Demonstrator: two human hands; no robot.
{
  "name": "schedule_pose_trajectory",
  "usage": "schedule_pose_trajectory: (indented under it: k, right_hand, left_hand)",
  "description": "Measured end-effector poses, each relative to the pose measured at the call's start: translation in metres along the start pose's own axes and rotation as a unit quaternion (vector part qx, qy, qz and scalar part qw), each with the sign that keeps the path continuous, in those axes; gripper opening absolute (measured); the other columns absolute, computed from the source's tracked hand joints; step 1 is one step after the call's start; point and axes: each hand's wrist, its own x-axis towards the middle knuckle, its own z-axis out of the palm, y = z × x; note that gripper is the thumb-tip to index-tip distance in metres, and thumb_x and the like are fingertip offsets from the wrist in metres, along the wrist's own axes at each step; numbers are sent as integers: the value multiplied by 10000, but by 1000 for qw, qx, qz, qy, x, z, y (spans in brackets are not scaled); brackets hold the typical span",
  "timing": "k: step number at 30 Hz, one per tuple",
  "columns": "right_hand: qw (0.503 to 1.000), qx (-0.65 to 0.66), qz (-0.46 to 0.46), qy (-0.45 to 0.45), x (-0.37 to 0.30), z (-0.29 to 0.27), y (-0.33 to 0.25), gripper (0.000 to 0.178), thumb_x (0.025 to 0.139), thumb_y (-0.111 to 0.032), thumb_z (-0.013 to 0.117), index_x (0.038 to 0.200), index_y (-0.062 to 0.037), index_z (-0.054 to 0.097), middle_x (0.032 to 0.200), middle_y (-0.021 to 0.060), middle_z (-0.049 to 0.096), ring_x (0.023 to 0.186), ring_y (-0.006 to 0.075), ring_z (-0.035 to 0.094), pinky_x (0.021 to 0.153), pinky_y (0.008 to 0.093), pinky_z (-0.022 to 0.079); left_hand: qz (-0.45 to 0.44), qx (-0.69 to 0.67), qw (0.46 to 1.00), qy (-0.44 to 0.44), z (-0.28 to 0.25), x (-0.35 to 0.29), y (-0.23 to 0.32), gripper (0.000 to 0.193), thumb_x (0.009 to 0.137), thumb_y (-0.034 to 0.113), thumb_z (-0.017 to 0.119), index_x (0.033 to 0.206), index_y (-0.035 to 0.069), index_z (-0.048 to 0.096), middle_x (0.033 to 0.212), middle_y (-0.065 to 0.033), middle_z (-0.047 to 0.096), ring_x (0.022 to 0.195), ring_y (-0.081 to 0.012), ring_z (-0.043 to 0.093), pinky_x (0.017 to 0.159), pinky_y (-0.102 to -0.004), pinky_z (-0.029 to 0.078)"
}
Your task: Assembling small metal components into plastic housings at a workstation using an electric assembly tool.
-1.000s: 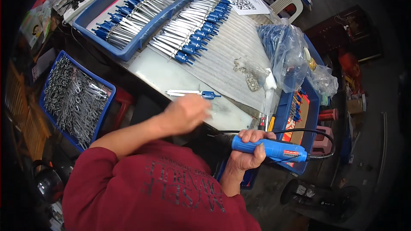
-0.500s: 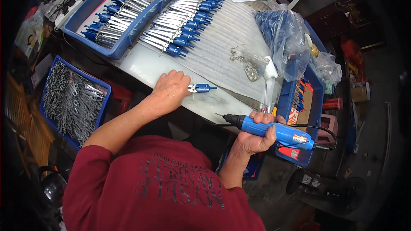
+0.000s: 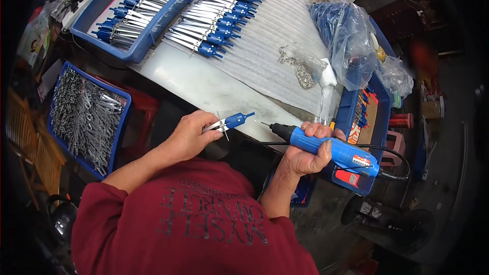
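Note:
My left hand pinches a drawing compass with a blue plastic head and metal legs, held just off the near table edge. Its head points right, and most of the legs lie hidden in my fingers. A thin metal pin sticks out crosswise near the joint. My right hand is wrapped around a blue electric screwdriver with a black nose. The thin bit points left toward the compass head, with a gap between them. More compasses of the same kind lie in a dense row on the foam-covered table.
A blue tray full of compasses stands at the back left. Lower left, a blue bin holds loose metal legs. A bag of small metal parts and crumpled plastic lie on the right, beside another blue bin. A black cord trails from the screwdriver.
My left hand has drawn the compass down and back toward my body, off the tabletop, tilting its head slightly upward. The screwdriver has shifted only a little in my right hand's grip.

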Motion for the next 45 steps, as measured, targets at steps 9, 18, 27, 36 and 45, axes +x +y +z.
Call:
schedule_pose_trajectory:
  k: [9,18,27,36,45]
  right_hand:
    - [998,23,20,-60,2,11,6,333,725,-167,517,1041,-109,428,724,50,492,631,185,488,614,341,392]
    - [992,24,62,-104,0,21,10,358,699,-146,515,1052,-161,453,728,47,493,635,190,494,640,338,391]
    - [981,-3,77,-177,-1,38,14,419,681,-141,534,1089,-128,442,740,65,498,642,195,506,636,338,394]
    - [976,-27,82,-201,-3,43,19,434,679,-149,550,1096,-116,434,734,68,493,637,199,507,614,335,392]
    - [973,-31,98,-205,-3,48,22,446,667,-135,566,1094,-127,437,727,66,491,629,200,501,612,334,389]
  left_hand:
    - [-243,-319,913,-76,18,-1,-12,122,834,109,505,847,-11,519,641,-42,540,498,-85,523,437,-195,433]
    - [-276,-390,873,-95,20,2,-11,149,845,130,482,821,-14,512,630,-59,540,488,-121,549,411,-217,444]
    - [-242,-401,877,-106,25,2,-13,125,849,109,458,795,0,487,626,-39,512,461,-105,517,409,-215,439]
    - [-253,-395,879,-88,27,1,-9,111,839,96,461,797,-4,487,632,-35,503,458,-98,517,400,-216,440]
    - [-255,-384,883,-88,26,1,-8,117,837,101,465,788,-2,486,628,-31,498,449,-92,510,387,-213,435]
